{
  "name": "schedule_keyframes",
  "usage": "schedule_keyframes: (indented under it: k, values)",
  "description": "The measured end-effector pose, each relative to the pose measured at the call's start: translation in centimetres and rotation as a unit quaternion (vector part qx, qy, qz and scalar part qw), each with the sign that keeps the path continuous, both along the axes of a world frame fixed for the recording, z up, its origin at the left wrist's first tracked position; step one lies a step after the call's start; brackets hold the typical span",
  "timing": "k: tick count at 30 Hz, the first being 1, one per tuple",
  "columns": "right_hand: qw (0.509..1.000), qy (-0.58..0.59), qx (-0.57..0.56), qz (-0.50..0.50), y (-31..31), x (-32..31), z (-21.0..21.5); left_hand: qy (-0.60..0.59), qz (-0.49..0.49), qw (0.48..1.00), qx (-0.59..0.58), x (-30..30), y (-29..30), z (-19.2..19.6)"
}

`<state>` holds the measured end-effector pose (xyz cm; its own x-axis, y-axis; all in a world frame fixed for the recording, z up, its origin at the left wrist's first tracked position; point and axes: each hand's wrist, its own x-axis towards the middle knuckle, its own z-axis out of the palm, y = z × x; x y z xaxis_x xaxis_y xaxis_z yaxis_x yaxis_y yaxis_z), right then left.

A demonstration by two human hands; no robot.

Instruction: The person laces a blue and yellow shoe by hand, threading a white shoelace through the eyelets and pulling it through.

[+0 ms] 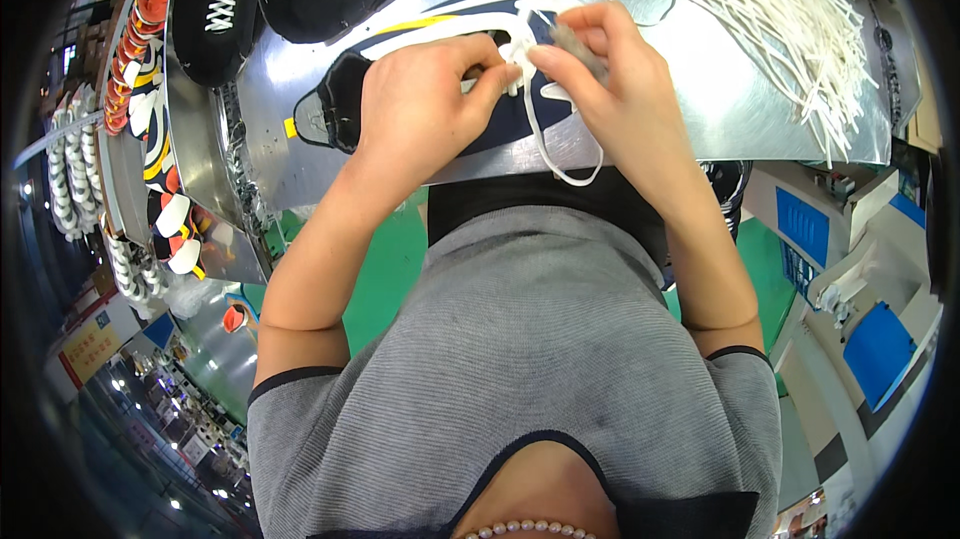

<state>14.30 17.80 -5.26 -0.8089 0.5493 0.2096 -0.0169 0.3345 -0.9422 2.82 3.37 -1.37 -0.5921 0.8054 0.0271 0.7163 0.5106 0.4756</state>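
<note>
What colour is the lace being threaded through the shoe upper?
White: the thin flat lace on the navy shoe upper, head view.

Both bare forearms reach forward from the lower edge, elbows bent, wrists drawing together. The left hand (420, 104) curls knuckles-up, thumb and forefinger pinched; the right hand (610, 79) angles inward, its fingers (560, 64) pinched close against the left's.

A short-sleeved top of grey, finely ribbed knit (540, 339) is worn. Each sleeve is finished with a narrow dark band above the elbow, and the neckline is edged with the same dark trim. A dark panel is seen at the lower right of the neckline. A string of small pale round beads (530, 528) is worn at the neck. Both forearms are left bare; no gloves, rings or watch are seen on the left hand (425, 104) or the right hand (610, 79).
</note>
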Motion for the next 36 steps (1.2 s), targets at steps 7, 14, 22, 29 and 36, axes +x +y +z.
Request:
schedule_keyframes:
  k: [7, 14, 22, 29, 36]
  values:
    - [0.987, -0.129, -0.054, 0.073, -1.1, 3.3, 1.1, -0.022, 0.010, 1.000, 0.010, -0.3, 0.1, -0.2]
    - [0.978, -0.182, 0.028, 0.103, -0.7, 3.1, 1.4, -0.146, -0.045, 0.988, 0.011, -0.7, -0.5, 0.5]
    - [0.978, -0.157, -0.017, 0.139, -0.2, 3.7, 1.7, -0.264, -0.037, 0.962, 0.058, -1.8, -0.5, 1.1]
    - [0.976, -0.171, 0.082, 0.106, -0.1, 3.4, 1.3, -0.170, -0.061, 0.983, 0.015, -0.8, -0.5, 0.6]
    - [0.971, -0.157, 0.145, 0.105, 0.2, 3.4, 1.6, -0.147, -0.093, 0.984, 0.037, -0.5, -0.6, 0.8]
